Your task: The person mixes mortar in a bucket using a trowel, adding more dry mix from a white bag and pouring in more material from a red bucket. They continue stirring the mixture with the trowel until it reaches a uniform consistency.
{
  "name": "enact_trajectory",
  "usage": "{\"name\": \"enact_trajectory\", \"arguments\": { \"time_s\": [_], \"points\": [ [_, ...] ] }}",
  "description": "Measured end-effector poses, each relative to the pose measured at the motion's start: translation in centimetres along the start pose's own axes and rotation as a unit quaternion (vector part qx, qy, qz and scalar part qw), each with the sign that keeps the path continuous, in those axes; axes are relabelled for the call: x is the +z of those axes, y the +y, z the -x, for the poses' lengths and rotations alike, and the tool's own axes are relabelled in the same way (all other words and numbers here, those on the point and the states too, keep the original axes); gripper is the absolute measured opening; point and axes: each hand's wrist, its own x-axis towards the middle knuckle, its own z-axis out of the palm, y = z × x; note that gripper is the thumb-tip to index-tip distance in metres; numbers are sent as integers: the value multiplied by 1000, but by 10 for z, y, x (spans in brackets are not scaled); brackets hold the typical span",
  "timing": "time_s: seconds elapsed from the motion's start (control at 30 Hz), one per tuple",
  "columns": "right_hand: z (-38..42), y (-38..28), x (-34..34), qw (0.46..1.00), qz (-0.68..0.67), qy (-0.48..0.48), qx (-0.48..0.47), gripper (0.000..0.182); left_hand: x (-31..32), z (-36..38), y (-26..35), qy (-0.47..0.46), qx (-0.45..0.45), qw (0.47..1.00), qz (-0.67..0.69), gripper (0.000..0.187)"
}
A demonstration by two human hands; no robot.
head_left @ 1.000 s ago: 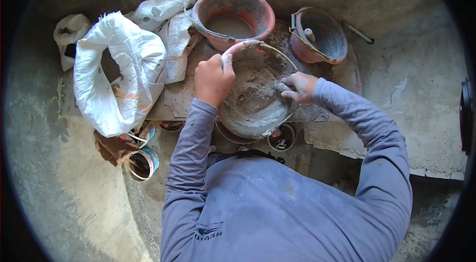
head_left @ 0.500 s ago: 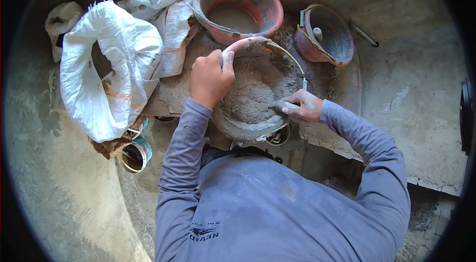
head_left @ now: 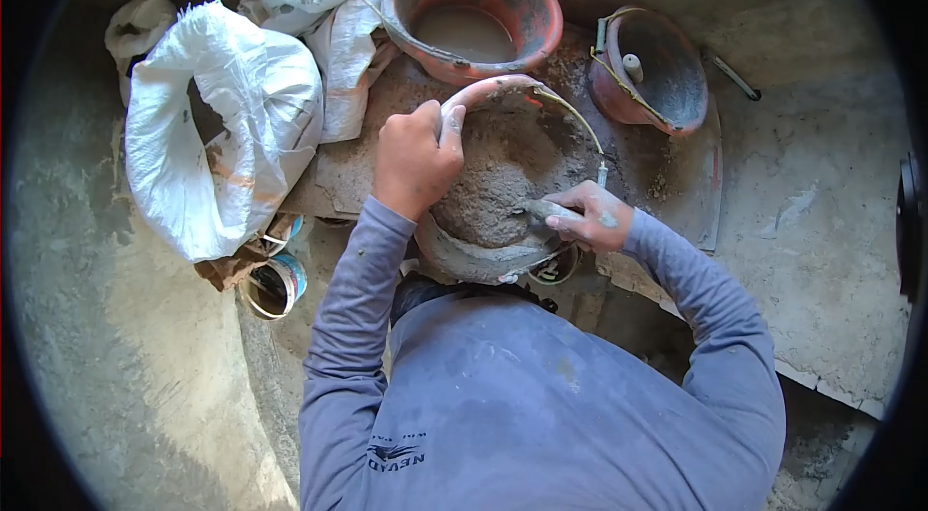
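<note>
A reddish bucket (head_left: pixel 464 257) with a wire handle stands tilted in front of my body, with grey, grainy mortar (head_left: pixel 488 197) inside. My left hand (head_left: pixel 418 158) is closed on its upper left rim, the thumb lying over the edge. On the right side of the bucket, my right hand (head_left: pixel 592 217) is wrapped round the handle of a trowel (head_left: pixel 541 208). The trowel's blade is mostly hidden in the mortar.
Behind stands a larger red tub (head_left: pixel 541 13) with murky water. A smaller reddish bucket (head_left: pixel 619 100) holds a pale-handled tool. White sacks (head_left: pixel 280 90) lie at the left, above a small paint pot (head_left: pixel 293 271). A short tube (head_left: pixel 737 77) lies far right.
The trowel and my right hand have shifted slightly inward relative to the bucket. My left hand keeps its hold on the rim. The whole view has shifted a little.
</note>
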Motion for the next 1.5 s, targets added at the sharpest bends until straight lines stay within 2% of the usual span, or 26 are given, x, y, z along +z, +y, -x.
{"name": "enact_trajectory", "arguments": {
  "time_s": [0.13, 0.2, 0.27, 0.4, 0.57, 0.87, 0.93, 0.97, 1.03, 1.07, 1.13, 1.17, 1.23, 1.27, 1.3, 1.37, 1.4, 1.43, 1.5],
  "points": [
    [-3, 3, 9, 998, -54, 20, 20, 40, 6, -4, 8, -6, 0, 1000, -21, 39],
    [1, 8, 11, 999, -39, 22, -6, 37, 1, -2, 5, -10, -13, 999, -36, 40],
    [-4, 7, 7, 999, -5, 27, -32, 36, 4, -1, 5, 4, 10, 998, -60, 40],
    [-8, 20, 12, 996, -86, 17, -31, 38, 3, -3, 9, -7, 3, 999, -42, 39],
    [5, 19, 15, 994, -100, 18, -36, 40, 6, 1, 14, -7, 6, 1000, -28, 39],
    [9, 43, 32, 973, -229, 10, -39, 43, 3, 2, 14, -16, 4, 1000, -10, 43],
    [12, 51, 37, 940, -342, -7, -13, 41, 2, 3, 15, 0, -2, 1000, -13, 41],
    [12, 56, 39, 940, -341, -7, -16, 41, 1, 3, 14, 0, 0, 1000, -14, 41],
    [14, 64, 45, 894, -448, -16, 12, 40, 0, 5, 13, 0, -9, 1000, -18, 41],
    [16, 65, 48, 894, -448, -16, 10, 40, 0, 5, 13, 2, -8, 1000, -19, 41],
    [21, 62, 56, 826, -561, -49, 20, 42, -1, 5, 11, 6, -13, 1000, -21, 42],
    [22, 66, 62, 827, -560, -50, 18, 42, 0, 6, 9, 7, -12, 1000, -22, 42],
    [19, 76, 73, 660, -731, -173, 5, 48, 0, 6, 4, 6, -11, 1000, -27, 43],
    [17, 79, 82, 616, -760, -207, -25, 53, 0, 8, 4, 8, -11, 1000, -27, 43],
    [17, 80, 91, 618, -758, -208, -25, 53, 0, 9, 3, 10, -15, 1000, -25, 43],
    [18, 81, 104, 475, -827, -275, -122, 54, 0, 8, 3, 16, -18, 999, -21, 43],
    [21, 78, 107, 451, -838, -272, -141, 54, -1, 9, 3, 14, -21, 999, -26, 42],
    [26, 78, 106, 453, -837, -272, -141, 54, -2, 9, 3, 13, -23, 999, -31, 42],
    [38, 78, 101, 515, -822, -202, -137, 54, -1, 10, 0, 17, -23, 999, -32, 42]
  ]
}}
